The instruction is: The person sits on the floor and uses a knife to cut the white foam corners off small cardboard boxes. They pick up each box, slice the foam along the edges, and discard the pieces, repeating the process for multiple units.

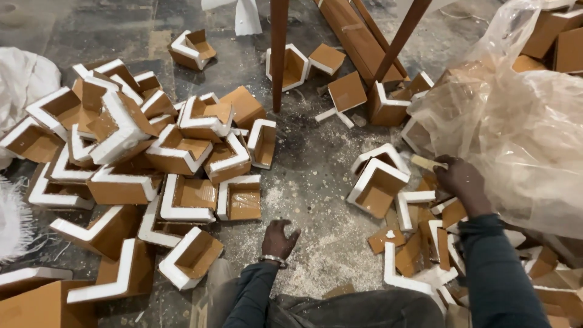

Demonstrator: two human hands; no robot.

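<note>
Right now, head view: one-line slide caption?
Left hand rests on dusty floor; right hand holds a small piece beside corner protectors.

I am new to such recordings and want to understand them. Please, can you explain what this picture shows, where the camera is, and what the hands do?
The camera sits on a person's head and looks down at their own two hands. The left hand rests empty on the dusty floor. The right hand reaches toward a clear plastic bag and grips a small pale piece. Many brown cardboard corner pieces with white foam edges lie heaped around. Slanted wooden legs stand behind.
</note>
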